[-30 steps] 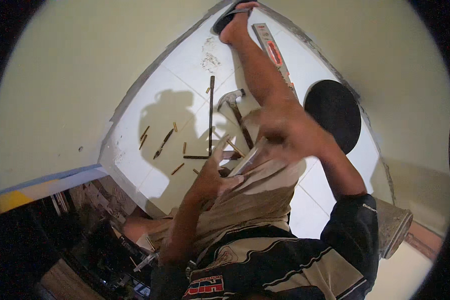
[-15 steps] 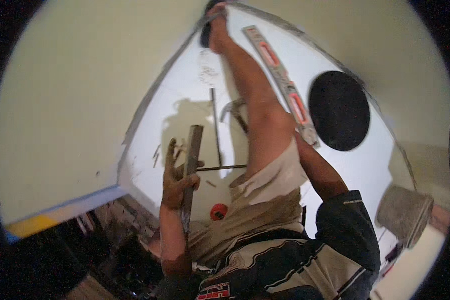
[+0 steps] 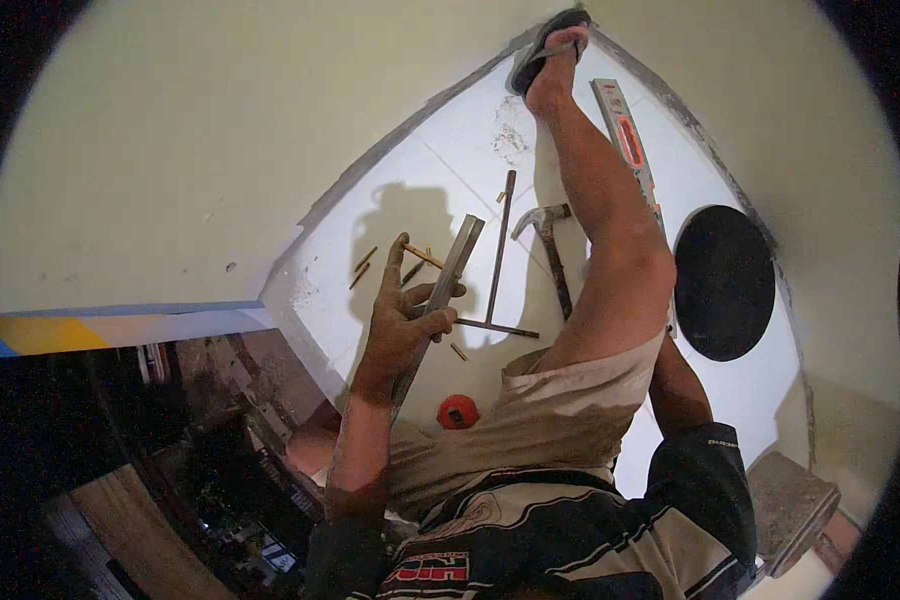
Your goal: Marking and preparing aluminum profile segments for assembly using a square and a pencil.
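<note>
My left hand [image 3: 402, 322] is raised over the white tile floor [image 3: 440, 150] and grips a long flat grey metal bar [image 3: 461, 252]. The bar runs diagonally from above my fingers down past my wrist. My right upper arm [image 3: 682, 392] passes behind my raised right leg [image 3: 610, 260], so the right hand is hidden. A steel square [image 3: 500, 262] and a hammer [image 3: 550, 232] lie on the tiles just beyond the bar.
A spirit level [image 3: 626, 140] lies along the right leg beside a black round disc [image 3: 722, 282]. Several small sticks [image 3: 364, 262] are scattered left of the bar, and an orange round object [image 3: 457, 411] sits near my lap. A concrete block [image 3: 790, 505] is at the lower right, and cream walls close the corner.
A second ago both hands were together at my knee. The left hand then lifted the grey bar clear to the left and now holds it tilted; the right hand dropped behind the leg.
</note>
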`<state>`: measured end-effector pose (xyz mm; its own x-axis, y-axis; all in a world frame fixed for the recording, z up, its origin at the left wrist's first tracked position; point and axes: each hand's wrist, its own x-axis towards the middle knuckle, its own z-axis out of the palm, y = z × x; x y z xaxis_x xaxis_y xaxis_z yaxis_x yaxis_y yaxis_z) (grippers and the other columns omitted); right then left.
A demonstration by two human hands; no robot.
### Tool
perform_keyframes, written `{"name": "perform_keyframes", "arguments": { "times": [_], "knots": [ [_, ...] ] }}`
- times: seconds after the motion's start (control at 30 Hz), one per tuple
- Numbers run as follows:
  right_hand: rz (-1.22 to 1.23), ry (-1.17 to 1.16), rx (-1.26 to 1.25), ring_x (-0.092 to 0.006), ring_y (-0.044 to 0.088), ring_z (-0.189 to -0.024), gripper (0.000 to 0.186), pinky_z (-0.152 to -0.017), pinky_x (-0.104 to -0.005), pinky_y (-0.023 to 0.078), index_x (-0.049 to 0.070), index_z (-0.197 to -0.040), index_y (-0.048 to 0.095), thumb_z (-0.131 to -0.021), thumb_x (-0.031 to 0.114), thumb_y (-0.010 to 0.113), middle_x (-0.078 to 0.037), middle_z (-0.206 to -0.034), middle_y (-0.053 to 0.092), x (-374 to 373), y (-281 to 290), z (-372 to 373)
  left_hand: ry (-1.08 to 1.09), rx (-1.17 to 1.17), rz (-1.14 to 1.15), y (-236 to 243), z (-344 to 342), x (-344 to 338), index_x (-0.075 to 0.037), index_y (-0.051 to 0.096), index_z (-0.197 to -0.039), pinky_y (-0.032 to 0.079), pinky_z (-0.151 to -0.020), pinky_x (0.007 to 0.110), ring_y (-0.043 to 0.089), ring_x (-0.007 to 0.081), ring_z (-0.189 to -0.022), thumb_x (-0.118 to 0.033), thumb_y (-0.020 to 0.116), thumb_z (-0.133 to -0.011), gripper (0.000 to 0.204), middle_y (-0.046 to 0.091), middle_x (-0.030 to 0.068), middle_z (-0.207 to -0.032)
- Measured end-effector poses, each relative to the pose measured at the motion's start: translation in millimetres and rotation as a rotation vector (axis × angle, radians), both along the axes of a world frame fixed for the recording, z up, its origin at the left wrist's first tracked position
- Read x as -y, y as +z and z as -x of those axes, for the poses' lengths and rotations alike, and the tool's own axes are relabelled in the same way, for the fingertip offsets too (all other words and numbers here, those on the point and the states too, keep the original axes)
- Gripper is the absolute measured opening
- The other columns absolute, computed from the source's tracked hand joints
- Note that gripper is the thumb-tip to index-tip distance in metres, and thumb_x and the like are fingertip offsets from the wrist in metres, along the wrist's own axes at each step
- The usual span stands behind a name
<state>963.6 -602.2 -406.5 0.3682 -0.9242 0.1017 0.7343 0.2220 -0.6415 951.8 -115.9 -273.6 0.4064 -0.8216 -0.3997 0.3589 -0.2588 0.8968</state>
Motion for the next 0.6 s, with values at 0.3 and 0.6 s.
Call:
{"name": "perform_keyframes", "arguments": {
  "times": [0.3, 0.6],
  "knots": [
    [0.103, -0.330, 0.048, -0.0047, 0.039, -0.118, 0.063, -0.108, -0.0243, 0.027, 0.027, -0.134, 0.043, -0.094, 0.074, 0.041, 0.012, -0.129, 0.044, -52, -6, -40, 0.086, 0.105, -0.043, -12, -11, -13, -0.012, 0.008, -0.160, 0.049, -0.058, 0.021, 0.065, 0.0116, -0.069, -0.006, 0.082, -0.070, 0.116, 0.072, 0.0174, -0.107],
    [0.497, -0.365, -0.007, -0.0064, 0.041, -0.114, 0.044, -0.102, -0.0262, 0.032, 0.022, -0.133, 0.045, -0.102, 0.052, 0.047, 0.009, -0.126, 0.046, -66, 0, -39, 0.105, 0.107, -0.042, -25, -21, -12, -0.016, 0.004, -0.160, 0.054, -0.058, 0.024, 0.068, 0.0159, -0.074, -0.008, 0.084, -0.069, 0.121, 0.052, 0.0263, -0.139]
  ]
}}
